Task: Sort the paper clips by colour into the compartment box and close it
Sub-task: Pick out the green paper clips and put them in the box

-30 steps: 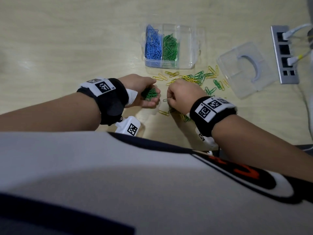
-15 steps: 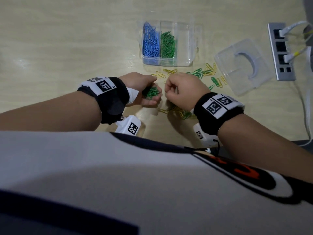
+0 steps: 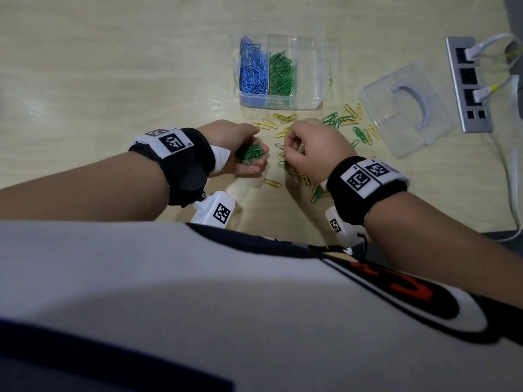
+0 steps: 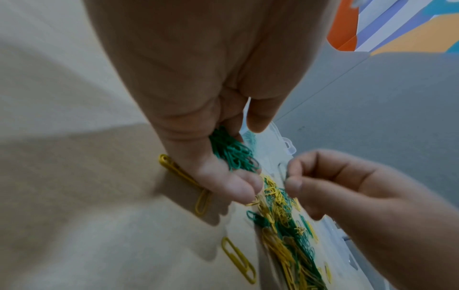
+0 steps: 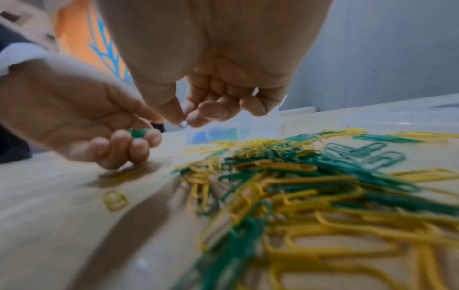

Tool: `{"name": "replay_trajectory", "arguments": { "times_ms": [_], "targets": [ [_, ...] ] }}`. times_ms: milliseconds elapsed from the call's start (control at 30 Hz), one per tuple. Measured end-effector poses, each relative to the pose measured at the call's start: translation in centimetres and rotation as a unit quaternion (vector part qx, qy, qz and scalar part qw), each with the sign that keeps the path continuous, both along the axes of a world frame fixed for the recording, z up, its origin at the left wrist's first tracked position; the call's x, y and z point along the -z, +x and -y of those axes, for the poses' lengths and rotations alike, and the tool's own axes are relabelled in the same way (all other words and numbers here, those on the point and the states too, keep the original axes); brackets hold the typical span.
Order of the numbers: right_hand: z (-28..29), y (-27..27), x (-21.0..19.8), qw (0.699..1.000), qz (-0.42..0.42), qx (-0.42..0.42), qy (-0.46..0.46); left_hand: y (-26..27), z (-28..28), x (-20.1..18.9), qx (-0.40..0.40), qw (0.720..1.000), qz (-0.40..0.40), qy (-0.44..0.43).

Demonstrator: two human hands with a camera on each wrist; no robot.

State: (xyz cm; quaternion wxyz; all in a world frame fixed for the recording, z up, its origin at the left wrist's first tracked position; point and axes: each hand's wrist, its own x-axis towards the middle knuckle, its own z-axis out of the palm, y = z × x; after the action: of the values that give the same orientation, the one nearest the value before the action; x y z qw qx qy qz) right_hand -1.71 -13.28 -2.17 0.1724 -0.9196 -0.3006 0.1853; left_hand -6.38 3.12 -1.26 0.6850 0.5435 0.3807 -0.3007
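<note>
Left hand (image 3: 240, 149) cups green clips (image 3: 252, 154); right hand (image 3: 314, 149) pinches one clip (image 5: 183, 123).

Even, moderately bright overhead light; soft glare patches on the pale table (image 3: 113, 89). Hands cast soft shadows toward the viewer. Head view bows at its edges. Both wrist views are blurred, the nearest paper clips (image 5: 310, 225) smeared and out of focus.

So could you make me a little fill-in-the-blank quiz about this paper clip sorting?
1. The left hand cups a bunch of ___ clips.
2. In the compartment box, the clips left of the green ones are ___.
3. The loose clips on the table are green and ___.

Missing words: green; blue; yellow.
</note>
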Motion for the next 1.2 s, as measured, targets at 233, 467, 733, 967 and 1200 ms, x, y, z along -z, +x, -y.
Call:
{"name": "replay_trajectory", "arguments": {
  "times_ms": [233, 467, 733, 967, 1200],
  "targets": [
    [-1.6, -0.3, -1.4, 0.989, -0.059, 0.026, 0.133, 0.1, 0.4, -0.1, 0.001, 1.000, 0.018, -0.021],
    [0.2, 0.4, 0.3, 0.987, 0.023, -0.054, -0.148, 0.0, -0.1, -0.2, 0.029, 1.000, -0.006, -0.008],
    [-0.5, -0.2, 0.4, 0.989, 0.068, -0.048, -0.120, 0.2, -0.3, -0.3, 0.034, 0.999, -0.004, -0.007],
    [-2.1, -0.6, -1.7, 0.999, -0.014, -0.028, 0.038, 0.2, 0.2, -0.1, 0.013, 0.999, 0.017, -0.024],
    [0.6, 1.2, -0.3, 0.988, 0.026, 0.001, -0.152, 0.3, 0.1, -0.3, 0.040, 0.999, -0.012, -0.024]
  ]
}}
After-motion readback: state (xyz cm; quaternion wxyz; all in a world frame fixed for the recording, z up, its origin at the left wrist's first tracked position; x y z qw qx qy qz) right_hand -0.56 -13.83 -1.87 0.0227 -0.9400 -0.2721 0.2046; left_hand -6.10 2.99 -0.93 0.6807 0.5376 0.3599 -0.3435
